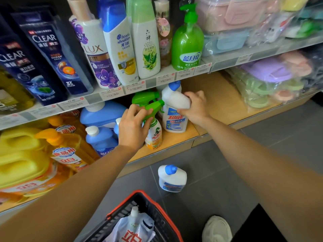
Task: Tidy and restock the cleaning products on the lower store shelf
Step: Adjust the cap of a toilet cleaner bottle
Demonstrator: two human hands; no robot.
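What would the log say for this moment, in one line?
left hand: grips green spray bottle | right hand: grips white cleaner bottle | floor: second white bottle, basket

Green-trigger spray bottle (153,135) upright, white cleaner bottle (174,119) just beside

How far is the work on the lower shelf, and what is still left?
Done: blue detergent bottles stand on the lower shelf. In hand: the left hand grips the green spray bottle; the right hand holds a white cleaner bottle, both on the shelf. Left: a second white bottle stands on the floor, and a refill pouch lies in the basket.
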